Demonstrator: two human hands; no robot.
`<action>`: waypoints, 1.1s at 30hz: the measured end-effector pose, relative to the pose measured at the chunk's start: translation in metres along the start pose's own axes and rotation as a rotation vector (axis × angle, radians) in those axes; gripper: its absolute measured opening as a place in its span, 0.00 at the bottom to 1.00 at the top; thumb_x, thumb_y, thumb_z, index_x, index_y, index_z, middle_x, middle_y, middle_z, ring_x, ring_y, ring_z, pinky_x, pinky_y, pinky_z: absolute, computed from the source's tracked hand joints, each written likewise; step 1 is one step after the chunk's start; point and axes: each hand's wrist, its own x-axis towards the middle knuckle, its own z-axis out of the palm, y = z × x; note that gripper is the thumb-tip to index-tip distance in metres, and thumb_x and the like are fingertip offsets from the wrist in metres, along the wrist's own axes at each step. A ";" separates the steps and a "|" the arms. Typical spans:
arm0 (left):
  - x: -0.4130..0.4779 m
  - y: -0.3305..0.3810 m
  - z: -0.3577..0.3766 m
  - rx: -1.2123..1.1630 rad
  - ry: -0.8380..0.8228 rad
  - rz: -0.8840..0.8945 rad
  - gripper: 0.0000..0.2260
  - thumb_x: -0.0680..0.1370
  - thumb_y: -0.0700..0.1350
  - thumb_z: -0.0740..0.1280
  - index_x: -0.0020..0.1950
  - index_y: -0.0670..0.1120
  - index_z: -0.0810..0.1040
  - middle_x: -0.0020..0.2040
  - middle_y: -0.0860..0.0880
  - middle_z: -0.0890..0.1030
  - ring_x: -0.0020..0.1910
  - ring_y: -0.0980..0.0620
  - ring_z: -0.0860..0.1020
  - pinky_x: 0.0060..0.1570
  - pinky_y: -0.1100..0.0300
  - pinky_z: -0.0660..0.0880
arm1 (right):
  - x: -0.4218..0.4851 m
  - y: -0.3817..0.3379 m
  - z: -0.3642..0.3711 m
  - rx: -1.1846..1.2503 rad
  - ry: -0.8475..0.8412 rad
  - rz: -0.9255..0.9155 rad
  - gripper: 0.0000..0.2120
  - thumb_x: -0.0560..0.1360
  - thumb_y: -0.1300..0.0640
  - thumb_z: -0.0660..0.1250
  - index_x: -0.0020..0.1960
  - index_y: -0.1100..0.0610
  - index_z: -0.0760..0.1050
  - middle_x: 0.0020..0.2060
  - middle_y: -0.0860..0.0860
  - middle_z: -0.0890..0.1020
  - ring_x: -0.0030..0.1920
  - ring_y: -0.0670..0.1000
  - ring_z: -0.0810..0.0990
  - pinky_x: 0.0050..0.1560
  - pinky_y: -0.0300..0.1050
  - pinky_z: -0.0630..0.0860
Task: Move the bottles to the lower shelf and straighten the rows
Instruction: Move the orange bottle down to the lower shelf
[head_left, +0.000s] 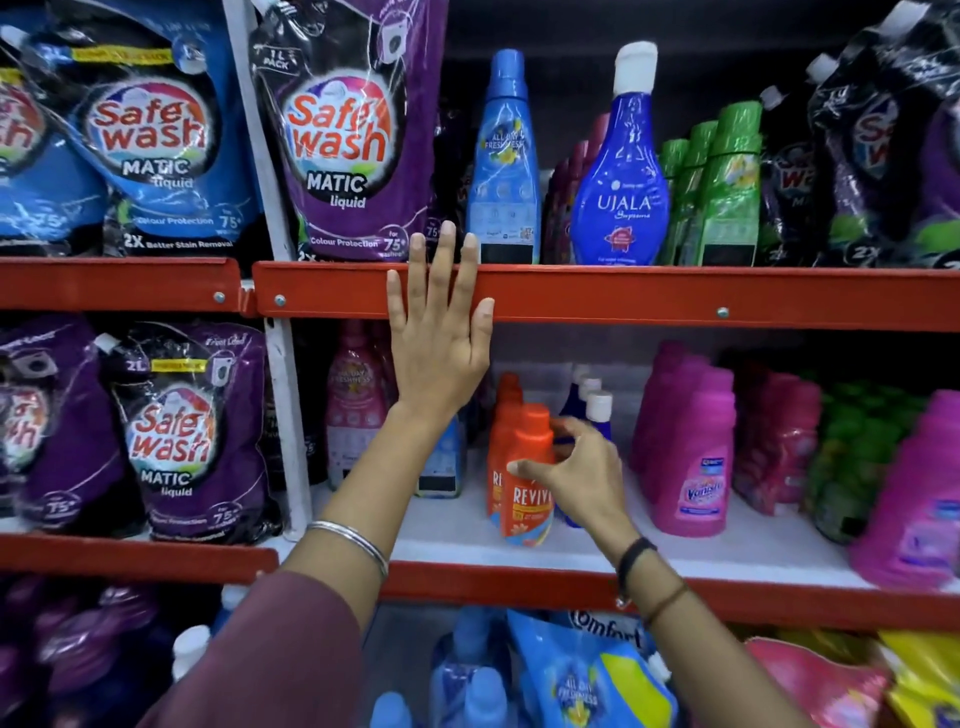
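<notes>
My left hand (439, 332) is raised flat with fingers spread over the red front edge of the upper shelf (675, 296), holding nothing. My right hand (582, 473) reaches into the lower shelf (727, 556), its thumb and fingers around the front orange Revive bottle (527, 483), which stands upright with a second orange bottle right behind it. On the upper shelf stand a light blue bottle (504, 166), a dark blue Ujala bottle (621, 192) and green bottles (727, 197). White-capped blue bottles (597, 410) stand behind my right hand.
Safe Wash pouches (337, 135) fill the left of both shelves and the upper right. Pink Vanish bottles (696, 447) and green bottles (862, 447) line the lower shelf's right side. A pink bottle (356, 400) stands behind my left wrist. Pouches and bottles crowd the bottom shelf.
</notes>
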 end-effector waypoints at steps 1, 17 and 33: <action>-0.001 0.000 0.001 0.004 0.005 -0.005 0.24 0.82 0.52 0.51 0.78 0.49 0.53 0.79 0.47 0.56 0.78 0.45 0.49 0.75 0.45 0.43 | -0.001 0.003 0.005 -0.011 0.002 0.003 0.31 0.59 0.50 0.80 0.60 0.56 0.76 0.54 0.53 0.83 0.52 0.53 0.82 0.55 0.51 0.79; -0.011 -0.002 0.006 0.027 0.011 -0.005 0.23 0.83 0.54 0.46 0.78 0.51 0.52 0.78 0.45 0.55 0.77 0.45 0.49 0.75 0.48 0.41 | -0.001 0.016 0.038 -0.032 -0.053 0.018 0.32 0.63 0.50 0.78 0.64 0.58 0.73 0.59 0.55 0.80 0.55 0.55 0.81 0.56 0.49 0.78; -0.011 0.014 -0.004 0.008 -0.048 -0.045 0.25 0.82 0.53 0.49 0.78 0.50 0.49 0.79 0.46 0.51 0.78 0.46 0.46 0.74 0.48 0.35 | -0.003 -0.013 -0.024 0.072 0.179 -0.284 0.18 0.70 0.50 0.73 0.58 0.54 0.76 0.49 0.48 0.80 0.50 0.48 0.81 0.51 0.44 0.79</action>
